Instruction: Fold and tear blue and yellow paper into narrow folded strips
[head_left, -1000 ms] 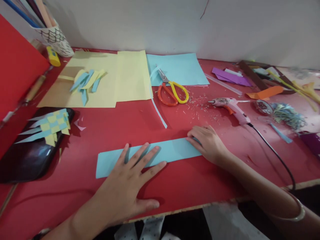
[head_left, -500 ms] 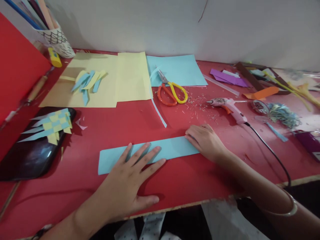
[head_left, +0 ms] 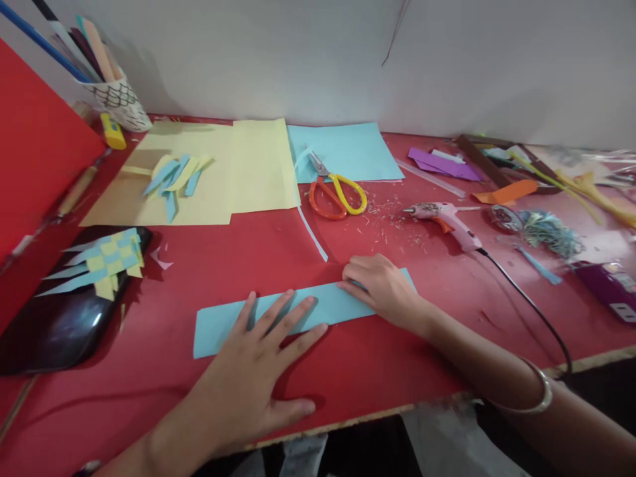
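Observation:
A long folded strip of light blue paper (head_left: 328, 303) lies flat on the red tabletop in front of me, slightly slanted. My left hand (head_left: 263, 351) rests on its left half with fingers spread, the thumb lying on the table below the strip. Curled fingers of my right hand (head_left: 380, 288) press on the strip's right part, near its upper edge. No object shows in that hand, though its fingertips are partly hidden. Beyond the strip lie scissors (head_left: 338, 192) with one red and one yellow handle, beside a thin pale paper strip (head_left: 313, 233).
Yellow sheets (head_left: 261, 169) and a blue sheet (head_left: 348, 149) lie at the back. A woven paper piece (head_left: 112, 258) sits on a black phone-like slab (head_left: 64, 331) at left. To the right are a pink glue gun (head_left: 450, 218), its cable and a purple box (head_left: 606, 285).
My right hand has slid leftward along the blue strip, uncovering its right end. My left hand stays in place on the paper. The view has shifted slightly.

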`<state>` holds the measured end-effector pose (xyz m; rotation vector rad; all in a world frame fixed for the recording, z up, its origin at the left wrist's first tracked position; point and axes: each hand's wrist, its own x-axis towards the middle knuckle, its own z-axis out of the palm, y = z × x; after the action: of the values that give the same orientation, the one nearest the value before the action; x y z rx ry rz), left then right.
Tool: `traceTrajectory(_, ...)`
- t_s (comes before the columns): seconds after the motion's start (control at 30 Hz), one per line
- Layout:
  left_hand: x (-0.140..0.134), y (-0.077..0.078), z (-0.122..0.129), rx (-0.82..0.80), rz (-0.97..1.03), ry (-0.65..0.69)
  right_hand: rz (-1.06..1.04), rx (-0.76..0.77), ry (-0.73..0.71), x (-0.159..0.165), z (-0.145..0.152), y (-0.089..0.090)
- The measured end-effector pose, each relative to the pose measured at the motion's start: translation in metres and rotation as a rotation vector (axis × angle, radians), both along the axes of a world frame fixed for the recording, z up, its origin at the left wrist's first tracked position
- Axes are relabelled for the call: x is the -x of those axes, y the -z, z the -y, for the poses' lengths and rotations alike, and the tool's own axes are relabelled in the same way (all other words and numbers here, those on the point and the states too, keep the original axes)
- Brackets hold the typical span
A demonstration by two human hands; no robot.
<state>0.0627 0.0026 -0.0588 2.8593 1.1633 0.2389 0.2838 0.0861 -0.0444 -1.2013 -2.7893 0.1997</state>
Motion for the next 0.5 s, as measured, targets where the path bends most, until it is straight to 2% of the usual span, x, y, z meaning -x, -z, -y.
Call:
traceTrajectory(0.17, -0.0006, 0.0007, 0.0005, -0.031, 0.0, -0.002, 0.006, -0.022, -0.011, -0.0014, -0.001, 0.0025)
traceTrajectory(0.5, 0.0007, 0.0027, 0.0003, 0.027, 0.016, -0.021, 0.012, -0.048, -0.009, -0.0004, -0.0005, 0.0039)
